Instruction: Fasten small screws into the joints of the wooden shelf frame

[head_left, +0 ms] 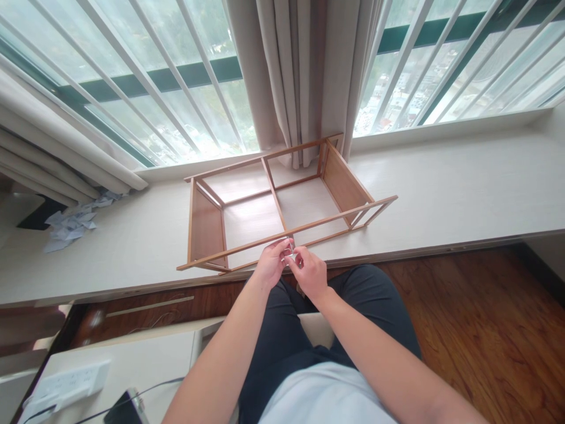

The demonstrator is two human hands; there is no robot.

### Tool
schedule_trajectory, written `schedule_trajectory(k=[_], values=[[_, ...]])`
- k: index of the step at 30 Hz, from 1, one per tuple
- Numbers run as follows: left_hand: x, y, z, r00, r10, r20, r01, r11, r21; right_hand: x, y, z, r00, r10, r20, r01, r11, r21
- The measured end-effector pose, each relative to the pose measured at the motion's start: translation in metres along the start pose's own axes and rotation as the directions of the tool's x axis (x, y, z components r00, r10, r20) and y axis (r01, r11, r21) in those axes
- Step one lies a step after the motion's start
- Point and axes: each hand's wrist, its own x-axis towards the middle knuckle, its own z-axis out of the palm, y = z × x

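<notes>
A brown wooden frame (270,234) with solid end panels lies on the pale window ledge, its long rail nearest me. My left hand (272,262) is closed at that rail, near the middle crossbar, with thumb and fingertips pinched together. Just to its right, my right hand (311,274) is curled with thumb and forefinger pinched. Between the fingertips of both hands shows a thin silvery bent rod, looking like a hex key (291,248). How its tip meets the wood is hidden by my fingers.
Torn white papers (70,227) lie at the ledge's left. Curtains (300,70) hang behind the wooden frame, between barred windows. A white table (145,353) at lower left carries a power strip (68,386), a phone (126,409) and a cable. My legs are under the ledge's front edge.
</notes>
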Motion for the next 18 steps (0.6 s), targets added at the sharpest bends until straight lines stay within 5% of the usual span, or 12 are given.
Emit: schedule_trajectory(k=[10,18], values=[[0.0,-0.0002,0.0009,1.0,0.002,-0.009,-0.002,1.0,-0.021,0.0049,-0.0047,-0.0041,0.998,0.033,0.045,-0.037,0.996,0.078],[-0.0012,0.0023,0.0018,1.0,-0.007,-0.022,0.007,1.0,-0.026,0.0061,-0.0087,-0.005,0.963,0.21,0.172,-0.267,0.847,0.46]])
